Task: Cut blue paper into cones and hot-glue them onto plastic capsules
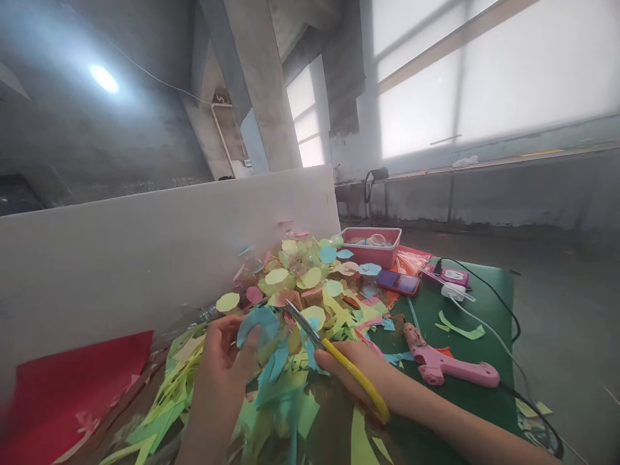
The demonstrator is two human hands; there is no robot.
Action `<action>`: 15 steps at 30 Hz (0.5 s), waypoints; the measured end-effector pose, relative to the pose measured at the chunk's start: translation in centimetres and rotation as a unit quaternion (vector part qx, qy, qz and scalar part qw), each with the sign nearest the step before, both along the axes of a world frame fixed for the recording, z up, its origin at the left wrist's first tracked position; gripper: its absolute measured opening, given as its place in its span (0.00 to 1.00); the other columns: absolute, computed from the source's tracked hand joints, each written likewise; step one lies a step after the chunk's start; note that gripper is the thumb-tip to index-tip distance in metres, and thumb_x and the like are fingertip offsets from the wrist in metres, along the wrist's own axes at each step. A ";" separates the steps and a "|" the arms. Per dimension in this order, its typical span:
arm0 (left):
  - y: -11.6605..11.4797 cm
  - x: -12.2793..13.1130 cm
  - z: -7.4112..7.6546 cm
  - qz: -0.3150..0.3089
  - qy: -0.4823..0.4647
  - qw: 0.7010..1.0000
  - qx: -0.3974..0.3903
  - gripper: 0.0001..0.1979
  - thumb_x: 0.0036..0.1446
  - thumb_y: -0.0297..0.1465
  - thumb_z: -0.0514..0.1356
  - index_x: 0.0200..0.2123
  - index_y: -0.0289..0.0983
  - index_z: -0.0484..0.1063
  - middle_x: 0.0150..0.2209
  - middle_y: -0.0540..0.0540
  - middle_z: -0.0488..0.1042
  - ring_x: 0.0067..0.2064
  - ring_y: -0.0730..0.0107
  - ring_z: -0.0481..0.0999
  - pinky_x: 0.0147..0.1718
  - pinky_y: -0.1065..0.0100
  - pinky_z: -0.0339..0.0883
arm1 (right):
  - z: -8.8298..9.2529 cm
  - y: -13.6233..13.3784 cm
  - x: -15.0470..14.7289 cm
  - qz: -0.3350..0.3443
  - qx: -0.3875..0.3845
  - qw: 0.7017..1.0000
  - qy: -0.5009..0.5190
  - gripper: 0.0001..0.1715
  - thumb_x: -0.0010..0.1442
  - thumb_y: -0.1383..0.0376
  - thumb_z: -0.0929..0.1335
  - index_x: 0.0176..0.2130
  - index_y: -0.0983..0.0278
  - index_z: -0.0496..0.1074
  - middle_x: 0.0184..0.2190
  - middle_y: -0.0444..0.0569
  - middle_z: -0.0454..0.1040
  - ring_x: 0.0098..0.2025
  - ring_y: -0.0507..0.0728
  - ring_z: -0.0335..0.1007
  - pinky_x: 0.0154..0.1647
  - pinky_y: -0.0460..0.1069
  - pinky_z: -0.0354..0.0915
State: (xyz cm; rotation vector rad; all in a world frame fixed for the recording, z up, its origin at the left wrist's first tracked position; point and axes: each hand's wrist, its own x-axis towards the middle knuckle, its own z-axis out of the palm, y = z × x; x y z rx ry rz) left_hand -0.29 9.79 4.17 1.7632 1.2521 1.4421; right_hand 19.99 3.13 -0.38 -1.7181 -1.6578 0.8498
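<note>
Left hand [223,361]: pinches blue paper [259,323], lower centre of the frame.
Right hand [365,361]: grips yellow-handled scissors [341,360] just right of it, blades toward upper left.
Table [429,321]: I see a pink glue gun [453,370] lying at lower right, a phone [398,282] above it.

We've got silver-and-yellow scissors [334,353], light-blue paper piece [259,325], lime-yellow strips [165,403], pink glue gun [458,369], reddish-pink tub [375,257], green tabletop [498,294], red sheet [87,394], off-white panel [169,242].

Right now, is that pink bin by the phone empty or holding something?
Holding something: clear items show inside the pink bin. How full, I can't tell.
</note>
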 end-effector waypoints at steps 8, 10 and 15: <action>-0.9 -0.2 -0.2 -0.002 0.244 0.940 0.240 0.14 0.61 0.36 0.57 0.26 0.41 0.57 0.51 0.46 0.74 0.49 0.63 0.75 0.41 0.66 0.69 | -0.5 -0.1 -0.3 -0.039 0.046 0.971 -0.233 0.28 0.54 0.41 0.65 0.28 0.62 0.71 0.25 0.51 0.76 0.28 0.61 0.72 0.23 0.48 0.49; -0.6 -0.1 -0.8 -0.026 0.272 0.905 0.326 0.12 0.62 0.30 0.56 0.26 0.40 0.57 0.50 0.44 0.74 0.50 0.64 0.74 0.45 0.65 0.67 | -0.7 -0.2 -0.3 -0.023 0.064 0.963 -0.262 0.22 0.53 0.47 0.67 0.31 0.63 0.72 0.29 0.52 0.78 0.31 0.63 0.74 0.24 0.48 0.53; 0.2 0.0 -2.1 -0.049 0.326 0.864 0.380 0.10 0.63 0.24 0.52 0.29 0.40 0.60 0.51 0.40 0.72 0.50 0.65 0.73 0.44 0.65 0.69 | -2.0 0.1 -0.2 0.025 0.094 0.953 -0.288 0.16 0.50 0.58 0.71 0.36 0.66 0.74 0.34 0.54 0.78 0.38 0.65 0.74 0.34 0.51 0.62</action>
